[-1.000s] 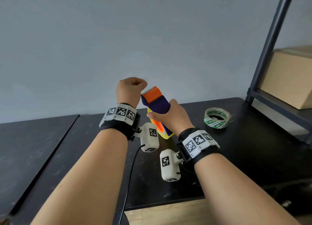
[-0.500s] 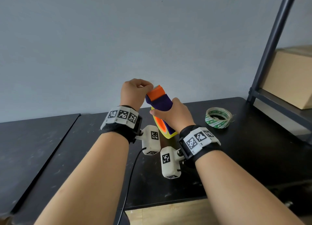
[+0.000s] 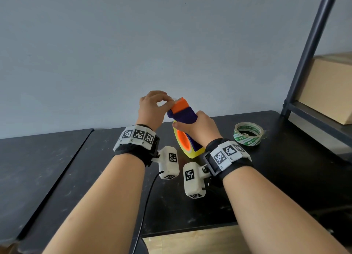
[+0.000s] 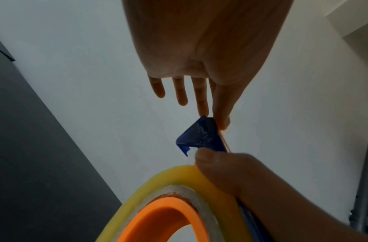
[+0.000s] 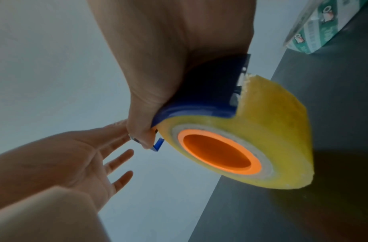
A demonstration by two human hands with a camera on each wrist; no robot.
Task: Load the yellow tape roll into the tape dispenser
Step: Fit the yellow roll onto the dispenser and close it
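Both hands up off the black table (image 3: 285, 177). Right hand (image 3: 198, 128) wrapped around the blue-and-orange tape dispenser (image 3: 182, 114), yellow tape roll (image 3: 192, 152) already seated on its orange hub. Left hand (image 3: 152, 108) pinched something pale at the toothed orange tip, other fingers loose. Green-printed tape roll (image 3: 247, 133) lay nearby, right side.

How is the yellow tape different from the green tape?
The yellow tape stands on edge; the green tape lies flat on the table. The yellow tape sits on the dispenser, gripped by the right hand; the green tape lies loose and untouched. The yellow tape has an orange hub inside; the green tape's middle is empty. Both are round rolls.
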